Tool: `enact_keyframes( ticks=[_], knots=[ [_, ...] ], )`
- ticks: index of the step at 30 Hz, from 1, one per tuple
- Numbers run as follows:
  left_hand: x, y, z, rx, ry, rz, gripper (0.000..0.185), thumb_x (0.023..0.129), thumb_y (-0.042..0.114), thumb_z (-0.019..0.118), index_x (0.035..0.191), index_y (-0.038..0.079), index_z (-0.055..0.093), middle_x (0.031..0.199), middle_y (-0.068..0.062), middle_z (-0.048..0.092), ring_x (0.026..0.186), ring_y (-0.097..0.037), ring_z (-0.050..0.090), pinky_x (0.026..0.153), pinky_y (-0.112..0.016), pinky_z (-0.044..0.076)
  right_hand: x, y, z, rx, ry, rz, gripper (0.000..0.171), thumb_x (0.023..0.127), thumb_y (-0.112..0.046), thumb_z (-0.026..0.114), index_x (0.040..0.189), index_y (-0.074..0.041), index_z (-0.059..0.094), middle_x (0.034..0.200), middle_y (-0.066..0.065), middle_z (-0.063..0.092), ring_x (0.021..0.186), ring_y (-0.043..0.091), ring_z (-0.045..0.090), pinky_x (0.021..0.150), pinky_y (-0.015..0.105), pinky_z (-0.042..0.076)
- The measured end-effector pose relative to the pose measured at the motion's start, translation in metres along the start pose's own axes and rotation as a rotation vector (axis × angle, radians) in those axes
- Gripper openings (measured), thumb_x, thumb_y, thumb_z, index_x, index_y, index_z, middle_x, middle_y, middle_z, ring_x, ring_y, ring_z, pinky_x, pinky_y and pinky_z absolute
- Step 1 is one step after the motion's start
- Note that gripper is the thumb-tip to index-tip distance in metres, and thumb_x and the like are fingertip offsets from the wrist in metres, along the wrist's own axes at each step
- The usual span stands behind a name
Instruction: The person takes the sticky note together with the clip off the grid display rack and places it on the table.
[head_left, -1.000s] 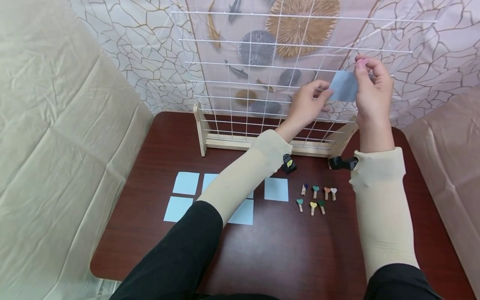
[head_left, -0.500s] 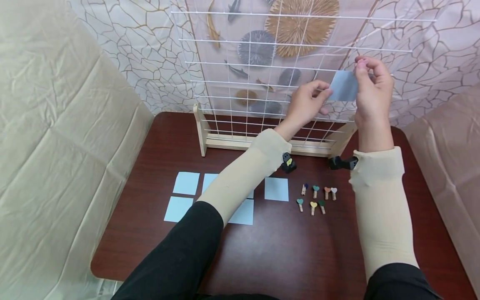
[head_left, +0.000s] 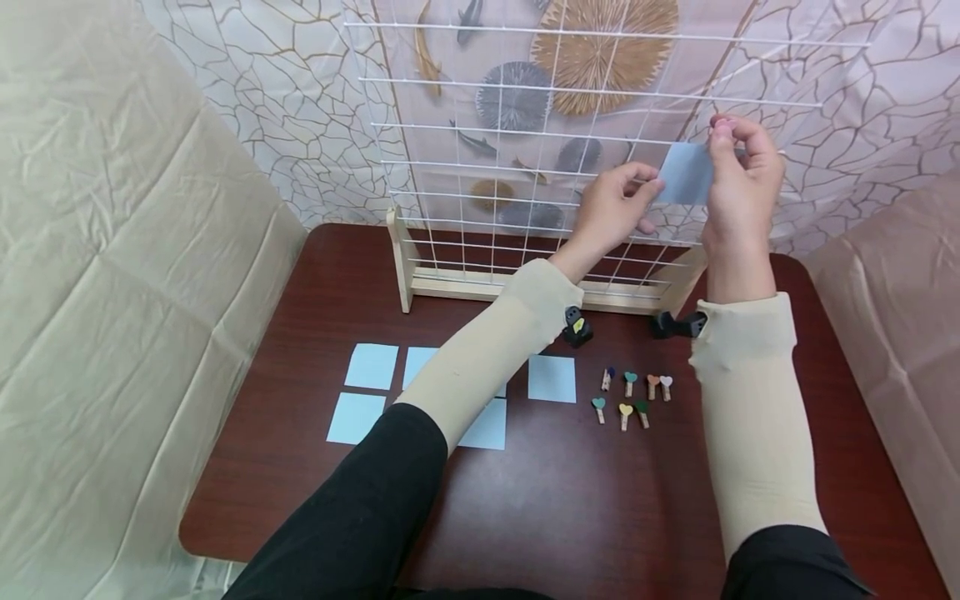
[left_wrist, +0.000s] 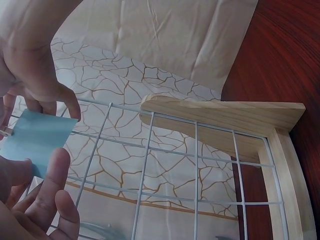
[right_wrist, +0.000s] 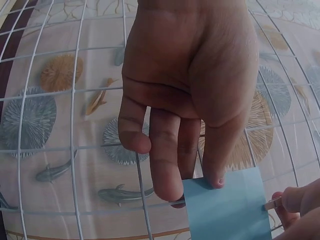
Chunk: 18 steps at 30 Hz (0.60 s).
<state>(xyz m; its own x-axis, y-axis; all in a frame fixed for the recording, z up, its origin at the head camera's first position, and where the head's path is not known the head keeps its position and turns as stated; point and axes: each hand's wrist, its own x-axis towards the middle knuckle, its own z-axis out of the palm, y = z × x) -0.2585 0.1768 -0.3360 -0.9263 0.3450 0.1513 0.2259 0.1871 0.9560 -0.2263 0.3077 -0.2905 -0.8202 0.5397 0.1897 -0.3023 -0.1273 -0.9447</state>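
My left hand (head_left: 606,208) pinches the left edge of a light-blue paper square (head_left: 684,175) held up against the white wire grid (head_left: 517,171). In the right wrist view its thumb (right_wrist: 216,165) lies on the paper's front face. At the paper's upper edge, my right hand (head_left: 741,187) pinches a small wooden clothespin (right_wrist: 273,203) with a pink top (head_left: 722,122). The clothespin's tip overlaps the paper's edge, and my right fingers hide most of the rest. In the left wrist view, both hands surround the blue paper (left_wrist: 42,140).
On the brown table (head_left: 585,500) lie several blue paper squares (head_left: 552,379), some partly hidden by my left forearm. Several small heart-topped clothespins (head_left: 626,415) lie right of them. The grid stands in a wooden base (head_left: 480,285). A patterned cloth (head_left: 262,100) hangs behind.
My right hand and forearm have shifted slightly left. The paper tilts a little differently at its right side. My left hand stays almost still.
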Motion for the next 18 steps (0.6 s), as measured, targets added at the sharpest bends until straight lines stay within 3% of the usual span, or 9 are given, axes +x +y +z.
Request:
enact_keyframes(
  ticks=[10,13,18],
  knots=[
    [-0.0009,-0.0018,-0.0010,0.010,-0.008,0.003,0.025,0.110,0.023,0.061,0.129,0.010,0.070,0.113,0.001,0.075,0.067,-0.009,0.074,0.070,-0.017,0.056,-0.0011,-0.0017,0.0004,0.066,-0.010,0.043,0.010,0.103,-0.011,0.068,0.098,-0.007,0.075,0.129,0.004,0.069,0.124,0.014,0.056,0.099,0.018,0.035],
    [-0.0019,-0.0021,-0.0015,0.001,-0.013,0.006,0.024,0.109,0.022,0.062,0.128,0.010,0.070,0.113,0.001,0.075,0.068,-0.009,0.075,0.072,-0.016,0.056,-0.0023,-0.0013,-0.0015,0.050,-0.023,0.038,0.010,0.104,-0.013,0.067,0.101,-0.009,0.075,0.129,0.002,0.068,0.122,0.013,0.056,0.100,0.021,0.035],
    [-0.0045,-0.0023,-0.0026,0.000,-0.029,0.015,0.022,0.109,0.020,0.062,0.126,0.009,0.070,0.113,0.000,0.074,0.071,-0.008,0.075,0.076,-0.014,0.054,-0.0046,-0.0013,-0.0060,0.055,-0.043,0.034,0.010,0.105,-0.014,0.066,0.106,-0.011,0.076,0.126,0.001,0.067,0.115,0.012,0.055,0.092,0.021,0.040]
  ],
)
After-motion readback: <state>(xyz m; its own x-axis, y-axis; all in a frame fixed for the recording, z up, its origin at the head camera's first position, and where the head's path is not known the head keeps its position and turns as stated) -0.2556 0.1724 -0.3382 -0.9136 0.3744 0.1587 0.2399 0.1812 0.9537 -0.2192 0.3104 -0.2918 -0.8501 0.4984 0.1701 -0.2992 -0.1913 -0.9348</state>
